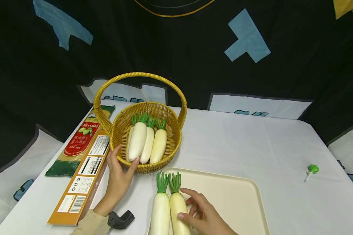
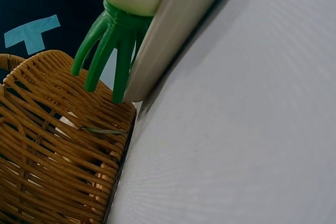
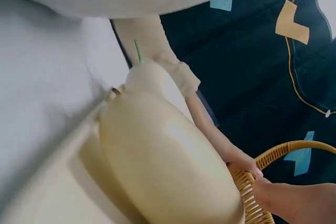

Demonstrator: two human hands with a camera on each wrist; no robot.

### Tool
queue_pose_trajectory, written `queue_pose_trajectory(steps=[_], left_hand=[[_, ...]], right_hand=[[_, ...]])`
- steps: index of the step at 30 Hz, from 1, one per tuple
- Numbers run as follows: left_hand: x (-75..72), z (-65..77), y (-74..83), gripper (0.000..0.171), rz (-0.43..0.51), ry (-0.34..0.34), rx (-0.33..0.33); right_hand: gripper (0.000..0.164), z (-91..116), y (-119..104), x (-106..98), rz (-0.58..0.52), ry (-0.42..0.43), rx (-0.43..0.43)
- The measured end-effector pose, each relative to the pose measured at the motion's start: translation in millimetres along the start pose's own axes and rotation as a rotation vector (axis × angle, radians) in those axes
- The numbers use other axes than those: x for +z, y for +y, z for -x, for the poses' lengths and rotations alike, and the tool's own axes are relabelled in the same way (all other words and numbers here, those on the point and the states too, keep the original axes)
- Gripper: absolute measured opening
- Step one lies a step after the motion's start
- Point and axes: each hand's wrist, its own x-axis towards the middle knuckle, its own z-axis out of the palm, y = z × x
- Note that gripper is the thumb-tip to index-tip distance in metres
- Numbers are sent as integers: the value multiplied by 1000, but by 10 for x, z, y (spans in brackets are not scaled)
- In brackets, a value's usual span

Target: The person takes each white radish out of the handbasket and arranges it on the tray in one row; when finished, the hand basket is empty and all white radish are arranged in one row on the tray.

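Two white radishes lie side by side on the beige tray (image 1: 223, 199), a left radish (image 1: 160, 213) and a yellower right radish (image 1: 178, 212), green tops away from me. My right hand (image 1: 204, 213) holds the yellower one from its right side, thumb over it and fingers bent. My left hand (image 1: 119, 179) rests against the front left rim of the wicker basket (image 1: 176, 147), thumb and forefinger spread apart. Several white radishes (image 1: 138, 140) lie inside the basket. The left wrist view shows the basket's woven side (image 2: 58, 145) and a green radish top (image 2: 113, 51).
Left of the basket lie a green and red pasta packet (image 1: 82, 137) and a long orange box (image 1: 83, 179). A green lollipop (image 1: 313, 168) lies far right on the white table (image 1: 223, 140). The basket's tall handle (image 1: 139, 75) arches above it.
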Motion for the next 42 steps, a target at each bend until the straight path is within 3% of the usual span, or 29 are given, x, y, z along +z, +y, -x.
queue_pose_trajectory(steps=[5, 10, 17, 21, 25, 33, 42], left_hand=[[4, -6, 8, 70, -2, 2, 0], [11, -7, -2, 70, -7, 4, 5], [20, 6, -15, 71, -15, -6, -4], [17, 13, -13, 71, -25, -9, -14], [10, 7, -5, 70, -28, -6, -6], [-6, -21, 17, 70, -31, -4, -1], [-5, -3, 2, 70, -33, -16, -22]], right_hand=[[51, -178, -91, -86, -51, 18, 46], [45, -415, -218, -156, -228, -46, 37], [42, -825, -382, -195, -460, -26, 17], [46, -1043, -469, -232, -658, -43, 38], [47, -1248, -575, -244, -765, -48, 64], [47, -1708, -672, -164, -803, 0, 103], [46, -2010, -680, 42, -647, 137, 140]])
